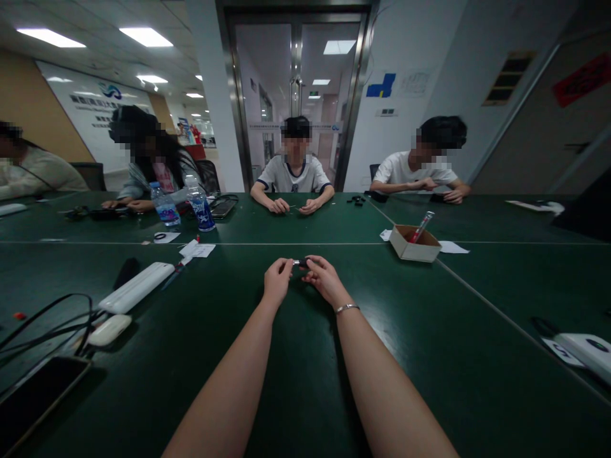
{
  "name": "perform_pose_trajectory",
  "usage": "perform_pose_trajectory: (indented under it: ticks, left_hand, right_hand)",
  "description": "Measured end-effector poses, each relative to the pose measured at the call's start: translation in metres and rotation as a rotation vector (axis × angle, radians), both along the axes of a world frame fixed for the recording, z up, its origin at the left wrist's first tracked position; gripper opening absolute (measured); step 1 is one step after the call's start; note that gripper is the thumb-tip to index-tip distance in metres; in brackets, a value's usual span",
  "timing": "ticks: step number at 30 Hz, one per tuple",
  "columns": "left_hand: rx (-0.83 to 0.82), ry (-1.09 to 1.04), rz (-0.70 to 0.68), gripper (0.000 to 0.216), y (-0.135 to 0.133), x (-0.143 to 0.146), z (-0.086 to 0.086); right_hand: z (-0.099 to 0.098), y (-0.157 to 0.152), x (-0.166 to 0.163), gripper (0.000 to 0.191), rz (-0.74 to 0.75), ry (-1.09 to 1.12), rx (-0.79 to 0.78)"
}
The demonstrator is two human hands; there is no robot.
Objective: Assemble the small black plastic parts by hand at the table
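Over the green table (305,356), both hands meet at one small black stick with a silver metal end (300,263), which looks like a USB stick. My left hand (277,280) pinches its silver end between thumb and fingertips. On the black end, my right hand (327,280) is closed with thumb and forefinger, the other fingers curled beneath. A bracelet (347,308) circles the right wrist. The stick is held roughly level, and the fingers cover part of both ends.
To the left lie a white power bank (137,287), a white oval case (110,330), black cables and a phone (41,397). Two bottles (201,205) stand beyond. A small open box (414,245) with a tube sits right. Several people sit around the table.
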State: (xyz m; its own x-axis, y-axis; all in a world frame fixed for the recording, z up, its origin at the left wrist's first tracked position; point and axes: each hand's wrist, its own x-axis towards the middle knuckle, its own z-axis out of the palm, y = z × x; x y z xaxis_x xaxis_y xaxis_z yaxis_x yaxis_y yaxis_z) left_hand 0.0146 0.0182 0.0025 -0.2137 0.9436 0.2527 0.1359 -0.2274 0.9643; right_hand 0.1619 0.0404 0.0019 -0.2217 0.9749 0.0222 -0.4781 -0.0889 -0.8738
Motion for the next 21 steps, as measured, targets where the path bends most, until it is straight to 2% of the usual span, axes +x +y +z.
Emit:
perform_pose_trajectory:
  ticks: [5, 10, 14, 18, 21]
  left_hand:
    - [-0.057, -0.084, -0.033, 0.042, 0.0007, 0.0003, 0.0010]
    - [0.048, -0.022, -0.021, 0.031, 0.0007, 0.0000, 0.0006]
    - [-0.004, -0.046, -0.022, 0.031, 0.0021, 0.0005, -0.0007]
    - [0.066, -0.007, -0.022, 0.024, 0.0023, 0.0017, -0.0012]
    - [0.008, -0.027, -0.022, 0.025, 0.0023, 0.0020, -0.0024]
  right_hand:
    - [0.0007, -0.0013, -0.0003, 0.047, 0.016, -0.017, 0.035]
    - [0.0009, -0.0023, -0.0011, 0.051, 0.022, -0.031, 0.041]
    - [0.0003, -0.0014, -0.0014, 0.051, 0.011, -0.034, 0.039]
    - [0.0002, -0.0013, -0.0018, 0.050, 0.014, -0.033, 0.039]
    - [0.0003, -0.0020, -0.0018, 0.050, 0.009, -0.034, 0.037]
